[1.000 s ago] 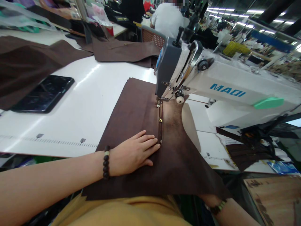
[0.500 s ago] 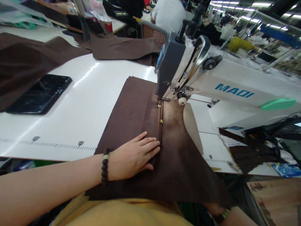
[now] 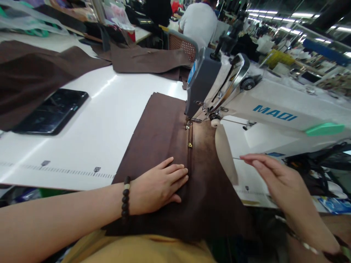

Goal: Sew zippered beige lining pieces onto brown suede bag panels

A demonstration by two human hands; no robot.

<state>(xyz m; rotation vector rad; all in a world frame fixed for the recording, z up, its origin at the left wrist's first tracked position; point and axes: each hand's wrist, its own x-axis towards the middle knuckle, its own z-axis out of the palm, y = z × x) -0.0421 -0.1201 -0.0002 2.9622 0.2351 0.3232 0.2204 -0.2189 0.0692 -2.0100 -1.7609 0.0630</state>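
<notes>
My left hand (image 3: 159,188) lies flat on a dark brown leather piece (image 3: 153,142), fingers outstretched, with its fingertips beside a zipper (image 3: 190,160) set into the leather. A gold-coloured zipper slider (image 3: 190,145) sits a little beyond those fingertips. Under the presser foot (image 3: 188,124) of the sewing machine (image 3: 263,106), the far part of the zipper line is held. My right hand (image 3: 282,182) is raised over the right side of the table, thumb and index finger pinched together. Whether something thin is between them I cannot make out.
A black phone-like device (image 3: 52,111) rests on the white table (image 3: 109,124) at left. More brown leather (image 3: 148,60) lies behind, and a blue packet (image 3: 334,205) at the right edge. A person in a white shirt (image 3: 199,22) sits beyond the machine.
My right hand has come up from low beside the leather's near right corner to above the table. My left hand stays flat on the leather. The whole view has shifted slightly.
</notes>
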